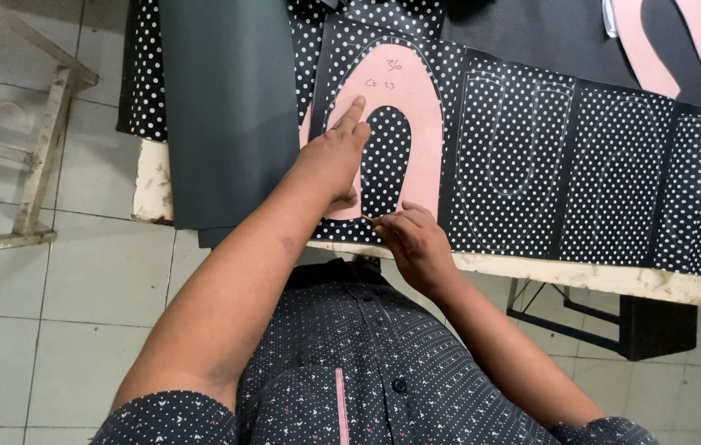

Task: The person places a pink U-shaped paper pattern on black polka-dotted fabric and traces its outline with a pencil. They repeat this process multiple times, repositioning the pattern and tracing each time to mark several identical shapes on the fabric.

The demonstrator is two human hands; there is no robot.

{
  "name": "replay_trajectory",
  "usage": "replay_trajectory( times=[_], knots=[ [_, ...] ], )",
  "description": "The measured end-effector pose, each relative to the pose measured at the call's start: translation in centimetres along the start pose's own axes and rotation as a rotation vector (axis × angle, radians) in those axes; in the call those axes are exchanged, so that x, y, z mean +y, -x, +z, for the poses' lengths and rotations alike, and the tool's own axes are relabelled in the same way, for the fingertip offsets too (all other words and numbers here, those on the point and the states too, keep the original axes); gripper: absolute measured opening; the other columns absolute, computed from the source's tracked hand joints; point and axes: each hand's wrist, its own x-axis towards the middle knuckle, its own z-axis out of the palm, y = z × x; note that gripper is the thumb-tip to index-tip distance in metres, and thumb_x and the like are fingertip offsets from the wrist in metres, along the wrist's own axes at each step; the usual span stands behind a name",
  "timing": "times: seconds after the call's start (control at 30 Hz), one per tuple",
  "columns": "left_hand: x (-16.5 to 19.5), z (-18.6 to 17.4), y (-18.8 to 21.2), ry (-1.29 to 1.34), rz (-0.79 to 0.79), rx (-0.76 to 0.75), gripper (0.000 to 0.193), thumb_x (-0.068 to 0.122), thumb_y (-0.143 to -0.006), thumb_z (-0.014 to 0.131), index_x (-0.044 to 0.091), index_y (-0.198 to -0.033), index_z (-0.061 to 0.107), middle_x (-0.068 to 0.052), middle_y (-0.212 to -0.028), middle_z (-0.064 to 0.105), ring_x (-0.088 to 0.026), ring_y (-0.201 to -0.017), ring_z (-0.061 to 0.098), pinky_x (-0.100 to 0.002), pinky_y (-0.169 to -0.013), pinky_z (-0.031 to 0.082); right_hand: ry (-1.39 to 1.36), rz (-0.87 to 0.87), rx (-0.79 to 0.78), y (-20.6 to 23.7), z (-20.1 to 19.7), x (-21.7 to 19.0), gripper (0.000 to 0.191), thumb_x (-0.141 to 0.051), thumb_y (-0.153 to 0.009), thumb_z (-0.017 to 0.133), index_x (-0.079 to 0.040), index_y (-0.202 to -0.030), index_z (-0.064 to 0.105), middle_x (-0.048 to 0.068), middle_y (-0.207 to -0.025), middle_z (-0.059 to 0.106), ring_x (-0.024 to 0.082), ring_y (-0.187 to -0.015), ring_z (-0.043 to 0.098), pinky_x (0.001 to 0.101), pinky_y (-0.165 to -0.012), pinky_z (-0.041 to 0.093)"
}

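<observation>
We judge pink horseshoe template (pixel 416 107) thin, stiff, light, prone to sliding; lies flat on dotted fabric piece (pixel 449 206) near table edge (pixel 581 276). Left hand (pixel 335 156) presses it, fingers extended, gripping nothing. Right hand (pixel 416 239) pinched at lower edge around thin marker, barely visible. Best held flat from above.

So the U-shaped template (pixel 416 115) sits on a dotted fabric panel (pixel 383 156) on the counter (pixel 614 278). More panels (pixel 614 173) run off to its right, a plain sheet (pixel 227 115) hangs over the edge on its left.
</observation>
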Motion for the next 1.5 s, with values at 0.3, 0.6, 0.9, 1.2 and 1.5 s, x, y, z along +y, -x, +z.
replay_trajectory(
  times=[0.3, 0.6, 0.9, 1.2, 1.5],
  knots=[
    [0.2, 0.2, -0.1, -0.001, 0.007, 0.002, 0.096, 0.015, -0.050, 0.101, 0.005, -0.127, 0.043, -0.016, -0.168, 0.008, -0.032, -0.135, 0.050, -0.039, -0.098, 0.053, 0.023, 0.008, 0.090, 0.0, 0.6, 0.4, 0.011, -0.010, -0.096, 0.069, -0.007, -0.106, 0.070, 0.009, -0.100, 0.072, 0.031, -0.096, 0.067, 0.0443, -0.105, 0.051],
    [0.5, -0.3, 0.2, -0.009, -0.004, -0.014, 0.096, 0.017, -0.052, 0.101, 0.005, -0.129, 0.044, -0.015, -0.168, 0.007, -0.031, -0.137, 0.049, -0.039, -0.099, 0.053, -0.007, -0.013, 0.052, 0.3, 0.3, -0.1, 0.011, -0.008, -0.095, 0.071, -0.005, -0.105, 0.067, 0.007, -0.097, 0.072, 0.028, -0.092, 0.067, 0.0450, -0.106, 0.051],
    [0.7, -0.8, 0.2, -0.012, -0.036, -0.049, 0.094, 0.014, -0.054, 0.099, 0.006, -0.129, 0.044, -0.012, -0.169, 0.005, -0.030, -0.135, 0.051, -0.039, -0.097, 0.054, -0.029, 0.037, 0.023, 0.8, 0.4, 0.0, 0.008, -0.008, -0.096, 0.070, -0.006, -0.104, 0.068, 0.007, -0.100, 0.074, 0.028, -0.097, 0.069, 0.0455, -0.108, 0.050],
    [0.3, 0.0, 0.0, 0.008, -0.014, 0.005, 0.090, 0.012, -0.053, 0.099, 0.005, -0.125, 0.045, -0.013, -0.168, 0.011, -0.031, -0.132, 0.053, -0.040, -0.097, 0.054, -0.046, -0.041, -0.005, -0.7, 1.9, -0.5, 0.012, -0.010, -0.093, 0.072, -0.006, -0.104, 0.069, 0.011, -0.096, 0.070, 0.034, -0.101, 0.067, 0.0439, -0.097, 0.053],
    [-0.2, 1.1, -0.5, 0.011, -0.003, 0.071, 0.086, 0.012, -0.054, 0.098, 0.005, -0.123, 0.047, -0.013, -0.168, 0.014, -0.032, -0.129, 0.056, -0.041, -0.095, 0.054, -0.185, -0.144, -0.035, -2.5, 3.8, -0.9, 0.017, -0.007, -0.095, 0.071, -0.006, -0.110, 0.065, 0.011, -0.112, 0.069, 0.031, -0.104, 0.068, 0.0403, -0.091, 0.054]
  ],
)
